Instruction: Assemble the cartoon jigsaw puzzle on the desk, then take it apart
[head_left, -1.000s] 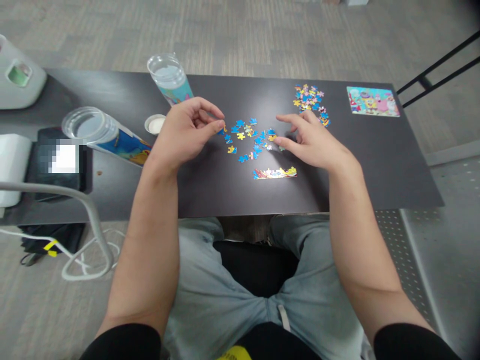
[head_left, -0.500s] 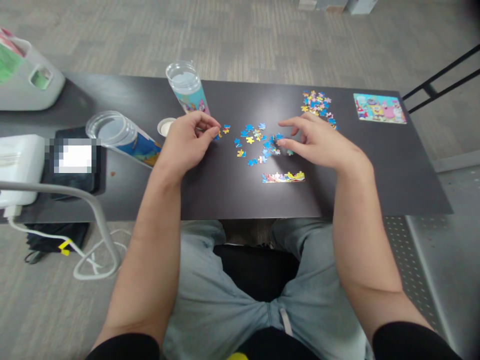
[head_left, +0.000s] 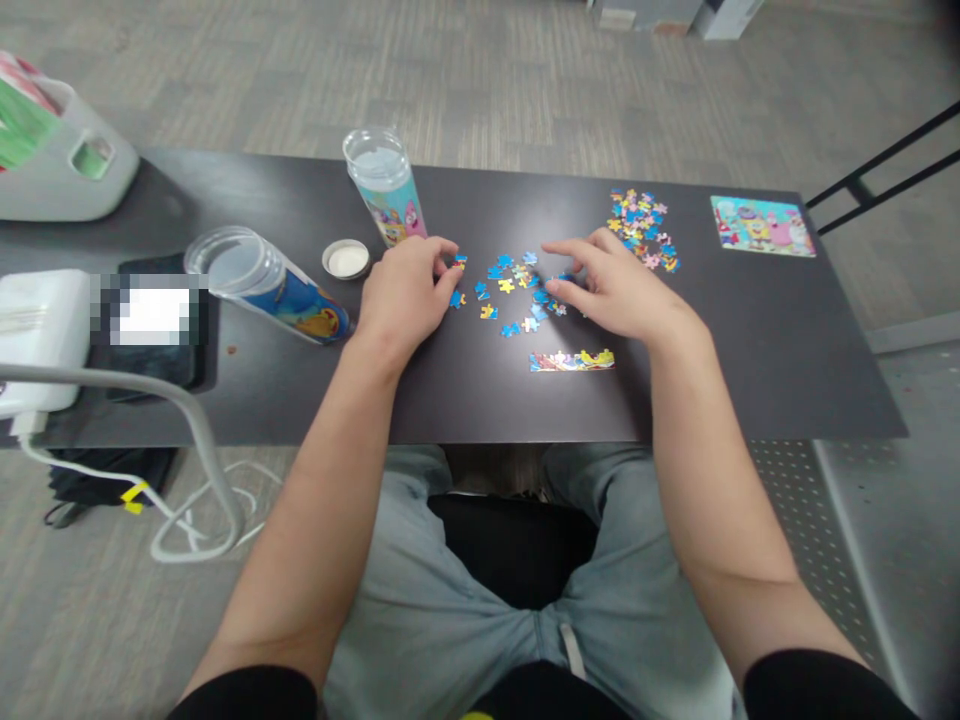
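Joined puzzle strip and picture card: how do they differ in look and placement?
The joined puzzle strip is a narrow band with a knobbed far edge; the picture card is a broader rectangle with straight edges. The strip lies nearer the camera, the card farther off to the right. Both lie flat on the dark table and carry colorful prints.

My dark table [head_left: 480, 405] carries loose pieces [head_left: 507, 286], a joined strip [head_left: 571, 362] nearer me, and a pile [head_left: 637, 222] near a card [head_left: 763, 228] on my right. On my left it supports a teal tube [head_left: 397, 205], a blue tube [head_left: 289, 300], a lid [head_left: 347, 260], a white box [head_left: 41, 335], and a bin [head_left: 109, 190].
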